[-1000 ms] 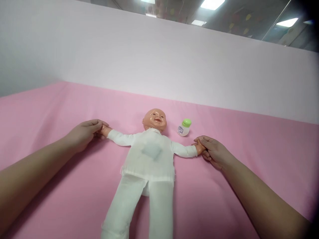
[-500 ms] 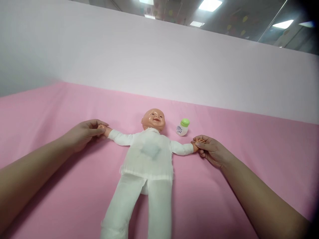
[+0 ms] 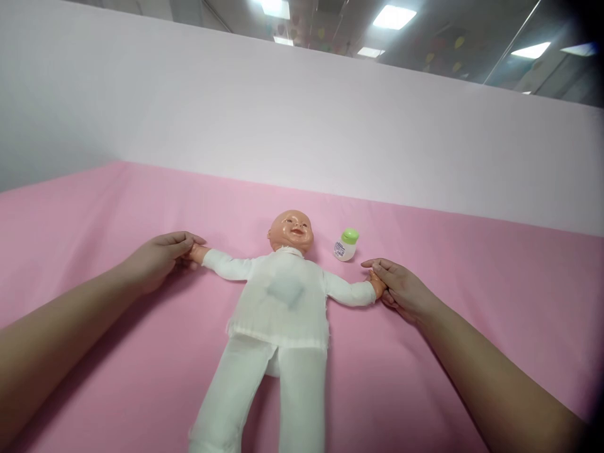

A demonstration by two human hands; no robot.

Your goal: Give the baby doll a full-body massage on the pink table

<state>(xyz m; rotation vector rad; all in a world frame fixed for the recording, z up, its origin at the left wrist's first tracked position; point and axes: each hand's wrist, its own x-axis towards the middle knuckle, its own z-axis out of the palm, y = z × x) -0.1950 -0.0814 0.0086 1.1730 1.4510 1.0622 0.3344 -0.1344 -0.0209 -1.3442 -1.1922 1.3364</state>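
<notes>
A baby doll [image 3: 286, 292] with a bald plastic head and a white cloth body lies on its back, both arms stretched out sideways. A bluish patch shows through the cloth on its chest. My left hand [image 3: 165, 258] is closed on the doll's hand at the left, thumb on top. At the right, my right hand [image 3: 399, 286] pinches the doll's other hand, its index finger reaching out past it. Just above that hand stands a small clear bottle [image 3: 346, 246] with a green cap and a printed label, apart from my fingers.
A pink cloth [image 3: 117, 352] covers the surface under the doll. Behind it rises a plain white wall panel [image 3: 302, 119], with glass above reflecting ceiling lights. The doll's feet are cut off by the lower picture edge.
The doll's arm at the right has shifted slightly right and down, and its hand has turned in my right fingers. My left thumb has moved up a little. The bottle stays put.
</notes>
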